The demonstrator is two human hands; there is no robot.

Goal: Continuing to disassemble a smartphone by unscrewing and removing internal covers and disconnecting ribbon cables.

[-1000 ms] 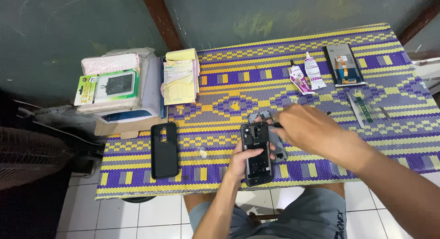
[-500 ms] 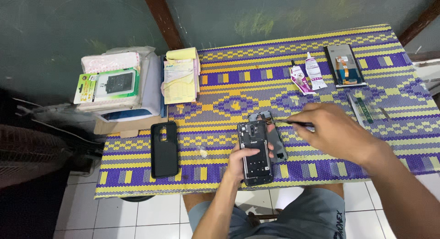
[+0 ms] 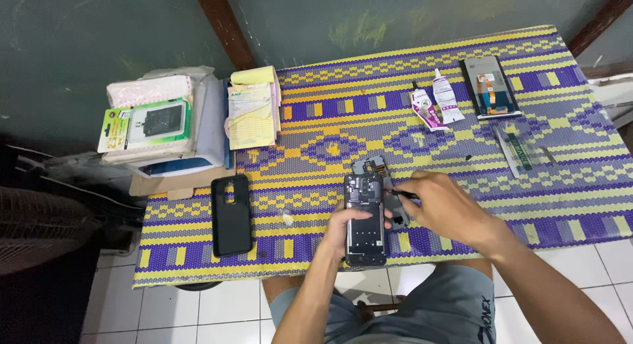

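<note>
Indoors, purple-yellow woven mat (image 3: 369, 113) on table, white tiled floor (image 3: 217, 311), green wall (image 3: 99, 34)

A table (image 3: 541, 126) covered by a woven mat patterned in purple, yellow and grey stands against a dark green wall (image 3: 99, 34). Brown wooden beams (image 3: 221, 24) slant up the wall. White floor tiles (image 3: 198, 311) show below the table's near edge.

Both bare forearms reach forward from the seated person's lap, the left hand (image 3: 343, 229) cupped palm-up with its fingers curled in a grip, the right hand (image 3: 445, 209) arched just beside it, knuckles up, fingertips pinched together and pointing left.
</note>
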